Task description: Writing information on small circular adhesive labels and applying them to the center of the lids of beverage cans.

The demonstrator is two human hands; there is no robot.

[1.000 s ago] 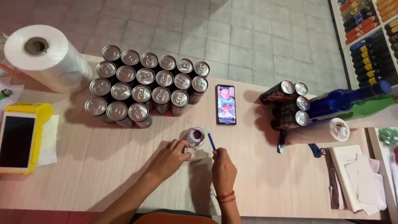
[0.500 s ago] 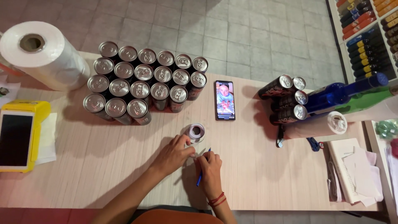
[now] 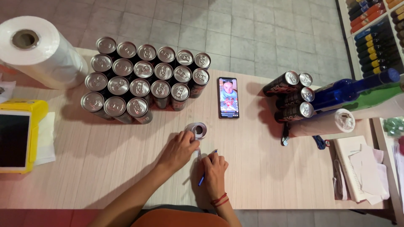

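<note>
my left hand [image 3: 180,149] lies on the wooden table [image 3: 105,168], a little in from its near edge and about midway along it, with the fingers curled loosely and the fingertips touching the small roll of tape [image 3: 197,130]; whether they pinch the loose end of the tape i cannot tell. the roll lies on the table between my hand and the phone [image 3: 228,97], which is flat with its screen lit, nearer the far edge. my right hand [image 3: 215,169] sits just beside the left, closer to the near edge, its fingers closed around a blue pen [image 3: 203,178] whose tip is toward the roll. a red band is around that wrist.

toward the far left corner stands a block of silver-topped drink cans [image 3: 145,82], packed tightly in rows. a big roll of clear plastic film [image 3: 40,52] lies at the far left edge. a yellow device with a dark screen [image 3: 17,136] rests at the left edge. toward the right edge lie a few dark cans [image 3: 290,96] on their sides, a blue bottle [image 3: 353,88] and a notebook [image 3: 351,166].
</note>
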